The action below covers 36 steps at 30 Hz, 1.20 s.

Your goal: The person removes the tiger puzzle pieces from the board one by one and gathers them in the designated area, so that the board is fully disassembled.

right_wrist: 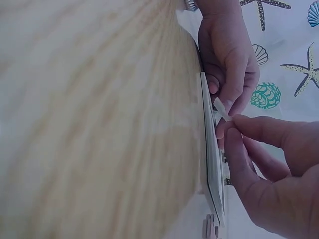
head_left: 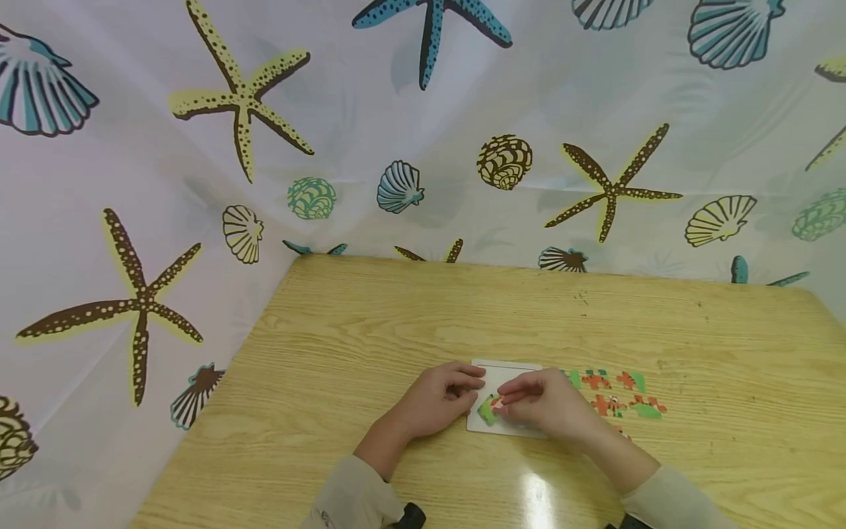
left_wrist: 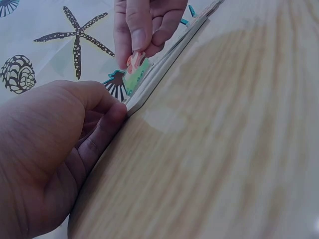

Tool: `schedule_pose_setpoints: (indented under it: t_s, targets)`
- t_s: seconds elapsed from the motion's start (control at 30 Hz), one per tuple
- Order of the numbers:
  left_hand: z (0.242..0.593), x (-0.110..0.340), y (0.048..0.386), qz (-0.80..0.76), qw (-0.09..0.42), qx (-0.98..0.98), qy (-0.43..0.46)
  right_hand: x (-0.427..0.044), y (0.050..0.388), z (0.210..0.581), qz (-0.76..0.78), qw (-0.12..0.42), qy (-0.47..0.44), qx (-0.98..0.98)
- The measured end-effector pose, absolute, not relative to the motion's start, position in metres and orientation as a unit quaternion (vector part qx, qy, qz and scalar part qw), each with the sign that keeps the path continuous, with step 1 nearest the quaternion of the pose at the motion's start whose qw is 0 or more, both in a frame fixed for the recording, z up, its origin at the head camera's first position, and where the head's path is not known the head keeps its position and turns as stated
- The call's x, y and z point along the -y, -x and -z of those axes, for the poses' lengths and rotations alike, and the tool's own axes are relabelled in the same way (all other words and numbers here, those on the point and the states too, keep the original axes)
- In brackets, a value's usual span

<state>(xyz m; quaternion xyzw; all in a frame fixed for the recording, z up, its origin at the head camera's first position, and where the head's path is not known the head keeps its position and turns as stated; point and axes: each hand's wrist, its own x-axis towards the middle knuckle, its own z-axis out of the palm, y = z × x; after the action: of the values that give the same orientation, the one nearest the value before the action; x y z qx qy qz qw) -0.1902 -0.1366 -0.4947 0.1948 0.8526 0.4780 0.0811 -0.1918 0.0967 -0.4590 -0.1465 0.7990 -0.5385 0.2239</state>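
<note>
My right hand [head_left: 554,405] pinches a green and red jigsaw puzzle piece [head_left: 487,410] between thumb and fingers, over a white puzzle board [head_left: 502,375]. In the left wrist view, the piece [left_wrist: 135,74] is tilted, its lower end close to the board's surface. My left hand [head_left: 438,400] rests at the board's left edge, fingers loosely bent and fingertips touching it. The right wrist view shows the piece edge-on as a thin pale strip [right_wrist: 222,109] between both hands. Part of the board is hidden beneath my right hand.
Several loose red and green puzzle pieces [head_left: 611,405] lie to the right of the board, some partly behind my right hand and forearm. Everything stands on a wood-grain table [head_left: 370,323]. A white curtain [head_left: 357,125] with shells and starfish hangs behind and to the left.
</note>
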Motion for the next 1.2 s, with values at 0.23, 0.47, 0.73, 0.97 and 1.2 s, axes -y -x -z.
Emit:
schedule_pose_setpoints:
  t_s: [0.23, 0.47, 0.73, 0.97, 1.2]
  targets:
    - [0.493, 0.137, 0.189, -0.474, 0.079, -0.855, -0.195, -0.102, 0.189, 0.458, 0.558, 0.231, 0.128, -0.786]
    - [0.495, 0.137, 0.19, -0.474, 0.081, -0.853, -0.2, -0.108, 0.183, 0.452, 0.574, 0.231, 0.119, -0.777]
    - [0.494, 0.136, 0.189, -0.475, 0.076, -0.854, -0.198, -0.115, 0.179, 0.447, 0.582, 0.228, 0.111, -0.772]
    - [0.495, 0.136, 0.19, -0.473, 0.077, -0.855, -0.198, -0.122, 0.179, 0.449, 0.58, 0.228, 0.102, -0.776]
    - [0.496, 0.137, 0.191, -0.472, 0.075, -0.856, -0.197, -0.13, 0.178, 0.449, 0.579, 0.222, 0.097, -0.778]
